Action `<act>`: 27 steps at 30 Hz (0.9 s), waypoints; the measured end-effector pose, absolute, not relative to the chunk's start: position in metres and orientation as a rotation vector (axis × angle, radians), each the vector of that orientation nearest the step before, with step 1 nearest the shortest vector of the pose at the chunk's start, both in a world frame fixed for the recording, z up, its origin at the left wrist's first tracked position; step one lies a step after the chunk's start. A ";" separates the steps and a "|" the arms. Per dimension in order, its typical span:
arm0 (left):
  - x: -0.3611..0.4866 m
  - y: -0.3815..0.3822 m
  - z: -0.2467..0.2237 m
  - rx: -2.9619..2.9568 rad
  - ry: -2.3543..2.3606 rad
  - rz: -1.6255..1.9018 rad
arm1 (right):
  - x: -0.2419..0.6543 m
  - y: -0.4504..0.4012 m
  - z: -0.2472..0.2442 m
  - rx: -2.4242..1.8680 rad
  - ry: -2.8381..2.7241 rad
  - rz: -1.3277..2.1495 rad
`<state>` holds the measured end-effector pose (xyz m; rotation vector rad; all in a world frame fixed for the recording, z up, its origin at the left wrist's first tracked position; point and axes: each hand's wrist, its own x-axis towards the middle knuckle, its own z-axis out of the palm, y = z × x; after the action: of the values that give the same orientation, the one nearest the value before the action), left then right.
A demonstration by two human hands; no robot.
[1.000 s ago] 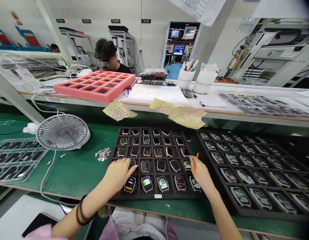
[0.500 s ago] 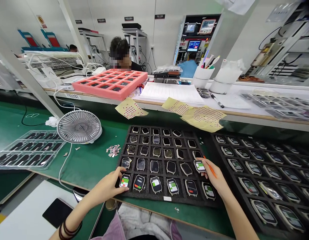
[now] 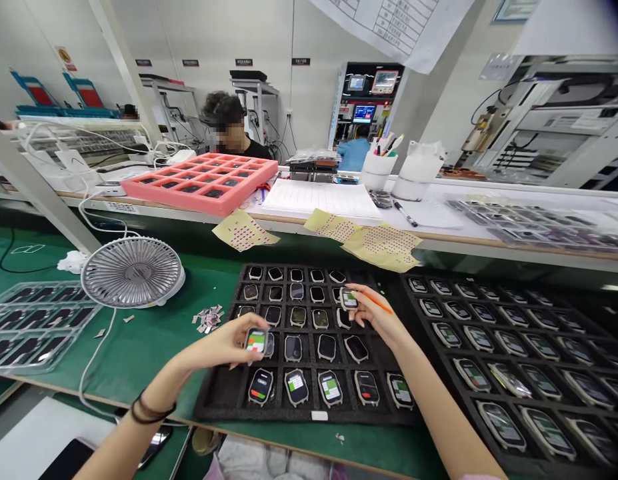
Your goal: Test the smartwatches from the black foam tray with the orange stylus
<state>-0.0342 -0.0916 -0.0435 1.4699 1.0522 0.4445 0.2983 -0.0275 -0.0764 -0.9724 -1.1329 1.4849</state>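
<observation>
My left hand (image 3: 239, 342) is closed around the sides of a smartwatch without a strap (image 3: 257, 341), its screen lit green, white and red. It hovers over the left part of a black foam tray (image 3: 309, 417). Over the tray's upper right, my right hand (image 3: 371, 310) pinches another smartwatch (image 3: 349, 299) with a green and white screen. An orange stick-like tool (image 3: 373, 300) lies across the fingers of that hand. Several lit watches, among them one watch (image 3: 331, 388), sit in the tray's front row; the rows behind hold dark-screened ones. The front left compartment stands empty.
A second foam tray of watches (image 3: 506, 383) stands on the right. To the left are a round fan (image 3: 133, 270), a pile of small pieces (image 3: 207, 319) and a clear plastic tray (image 3: 39, 323). A pink foam tray (image 3: 201, 187) rests on the shelf; a person (image 3: 229, 127) sits beyond.
My left hand has lifted the front left watch out of its compartment. My right hand has carried its watch up and left across the tray. The view has shifted a little.
</observation>
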 end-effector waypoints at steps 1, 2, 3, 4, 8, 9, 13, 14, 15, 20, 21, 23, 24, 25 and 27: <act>-0.018 -0.081 -0.044 1.460 1.011 0.484 | 0.296 -0.024 -0.079 -0.956 -1.145 1.493; 0.000 -0.070 -0.046 1.453 0.988 0.536 | 0.295 -0.021 -0.081 -0.942 -1.155 1.500; 0.017 -0.060 -0.050 1.452 0.967 0.594 | 0.294 -0.019 -0.084 -0.929 -1.164 1.506; 0.033 -0.051 -0.056 1.458 0.938 0.619 | 0.293 -0.018 -0.086 -0.919 -1.173 1.512; 0.071 -0.031 -0.083 1.501 0.856 0.669 | 0.296 -0.020 -0.094 -0.901 -1.203 1.519; 0.073 -0.030 -0.089 1.514 0.860 0.679 | 0.296 -0.022 -0.095 -0.902 -1.207 1.514; 0.068 -0.032 -0.101 1.487 0.956 0.717 | 0.292 -0.028 -0.099 -0.913 -1.250 1.502; 0.067 -0.034 -0.102 1.458 0.970 0.719 | 0.291 -0.029 -0.100 -0.913 -1.265 1.506; 0.066 -0.035 -0.102 1.432 0.971 0.715 | 0.290 -0.030 -0.100 -0.913 -1.275 1.510; 0.068 -0.038 -0.100 1.382 0.912 0.727 | 0.288 -0.029 -0.104 -0.945 -1.284 1.479; 0.068 -0.038 -0.099 1.384 0.909 0.732 | 0.289 -0.029 -0.104 -0.962 -1.275 1.457; 0.068 -0.039 -0.098 1.394 0.906 0.740 | 0.290 -0.029 -0.103 -0.985 -1.248 1.436; 0.067 -0.039 -0.098 1.399 0.902 0.742 | 0.290 -0.029 -0.102 -0.986 -1.235 1.439; 0.067 -0.039 -0.098 1.402 0.895 0.743 | 0.290 -0.030 -0.102 -0.978 -1.226 1.449; 0.067 -0.039 -0.098 1.398 0.876 0.746 | 0.290 -0.030 -0.101 -0.944 -1.225 1.471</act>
<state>0.0666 -0.0388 -0.0984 1.3984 0.8765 0.7464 0.2897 -0.0303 -0.1006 -0.9438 -1.2249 1.4714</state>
